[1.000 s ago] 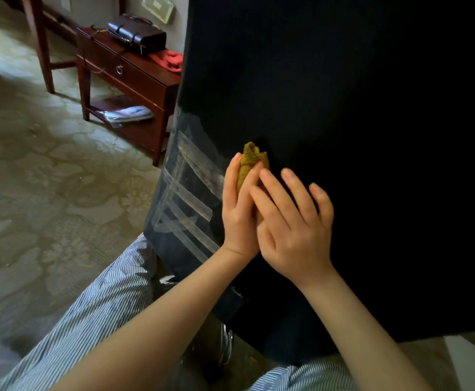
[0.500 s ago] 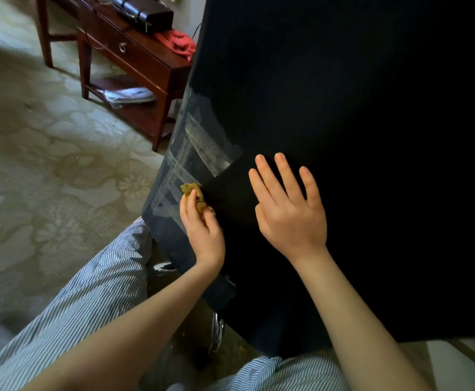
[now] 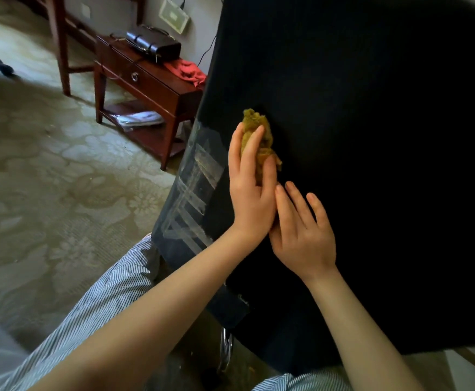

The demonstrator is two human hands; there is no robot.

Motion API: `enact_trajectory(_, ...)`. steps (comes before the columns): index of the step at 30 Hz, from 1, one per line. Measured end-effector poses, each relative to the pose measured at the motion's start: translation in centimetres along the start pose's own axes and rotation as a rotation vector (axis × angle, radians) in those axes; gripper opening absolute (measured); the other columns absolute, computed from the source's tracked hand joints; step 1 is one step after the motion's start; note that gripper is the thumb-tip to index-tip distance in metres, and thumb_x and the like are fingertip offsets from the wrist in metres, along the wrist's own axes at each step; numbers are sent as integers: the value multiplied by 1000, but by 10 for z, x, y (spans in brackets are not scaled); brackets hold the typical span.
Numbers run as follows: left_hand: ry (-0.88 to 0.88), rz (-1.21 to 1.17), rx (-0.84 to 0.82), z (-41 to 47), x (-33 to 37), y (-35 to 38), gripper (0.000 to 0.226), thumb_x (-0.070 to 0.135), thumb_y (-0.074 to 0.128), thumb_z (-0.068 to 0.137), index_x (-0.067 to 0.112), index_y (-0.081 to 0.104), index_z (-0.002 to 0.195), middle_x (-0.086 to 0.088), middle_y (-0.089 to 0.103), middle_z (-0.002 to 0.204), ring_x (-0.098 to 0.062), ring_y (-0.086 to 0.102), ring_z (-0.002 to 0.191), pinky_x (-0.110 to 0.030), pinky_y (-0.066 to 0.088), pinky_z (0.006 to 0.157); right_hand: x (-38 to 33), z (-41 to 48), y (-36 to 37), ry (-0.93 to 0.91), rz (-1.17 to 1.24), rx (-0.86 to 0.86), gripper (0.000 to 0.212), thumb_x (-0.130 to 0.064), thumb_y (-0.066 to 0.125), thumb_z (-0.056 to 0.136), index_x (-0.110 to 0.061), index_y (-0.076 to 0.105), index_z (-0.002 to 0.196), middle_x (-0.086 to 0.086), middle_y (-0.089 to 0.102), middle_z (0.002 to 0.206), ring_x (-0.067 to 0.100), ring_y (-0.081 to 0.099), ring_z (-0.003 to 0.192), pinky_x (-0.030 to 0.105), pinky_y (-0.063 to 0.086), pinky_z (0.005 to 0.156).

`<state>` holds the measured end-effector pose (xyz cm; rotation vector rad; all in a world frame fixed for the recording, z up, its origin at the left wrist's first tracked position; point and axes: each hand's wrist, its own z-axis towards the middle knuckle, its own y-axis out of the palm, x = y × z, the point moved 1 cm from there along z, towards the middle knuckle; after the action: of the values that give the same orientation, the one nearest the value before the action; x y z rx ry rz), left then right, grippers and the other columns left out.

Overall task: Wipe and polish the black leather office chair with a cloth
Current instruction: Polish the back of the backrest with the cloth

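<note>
My left hand [image 3: 251, 193] pinches the soft, bunched cloth [image 3: 256, 126] against the chair [image 3: 371, 136], left side; my right hand [image 3: 305, 238] lies flat just beside, bracing. Its leather is probably slick.

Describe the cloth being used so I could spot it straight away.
Find the big black chair back filling the right of the view. Against its left part, the left hand holds a small wadded mustard-yellow cloth. It is the only yellow thing here; the red cloth lies on the wooden side table.
</note>
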<state>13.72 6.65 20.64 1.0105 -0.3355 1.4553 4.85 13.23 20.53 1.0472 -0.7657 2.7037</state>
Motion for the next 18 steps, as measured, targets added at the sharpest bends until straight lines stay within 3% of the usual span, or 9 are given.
enact_trajectory(6, 235, 90, -58, -18, -17, -1, 32, 16, 40, 98, 9, 42, 129, -16, 25, 142, -21, 25, 137, -36, 28, 113, 8, -12, -10, -26, 49, 44, 33, -10, 35, 98, -4, 44, 129, 10, 51, 129, 21, 49, 123, 33, 28, 108)
enact_trajectory(9, 234, 129, -27, -39, -32, -3, 29, 14, 41, 98, 9, 43, 127, -17, 26, 139, -29, 30, 133, -47, 35, 109, 4, -9, -22, 11, 92, 119, 30, -8, 35, 97, -8, 49, 123, 7, 55, 125, 22, 51, 118, 35, 27, 108)
enact_trajectory(14, 58, 201, -84, -84, -67, -25, 53, 9, 48, 90, 28, 34, 137, -14, 27, 143, -31, 33, 134, -36, 28, 113, -12, 14, -14, -38, 105, 93, 34, -13, 28, 98, -11, 51, 122, 3, 61, 124, 21, 48, 121, 35, 14, 113)
enact_trajectory(18, -171, 230, -89, -109, -96, -54, 53, 12, 42, 87, 28, 32, 137, -4, 20, 148, -4, 15, 142, -21, 16, 115, -11, 17, 6, -63, -40, -51, 42, -13, 32, 93, -13, 45, 133, 3, 54, 134, 21, 39, 128, 37, 10, 114)
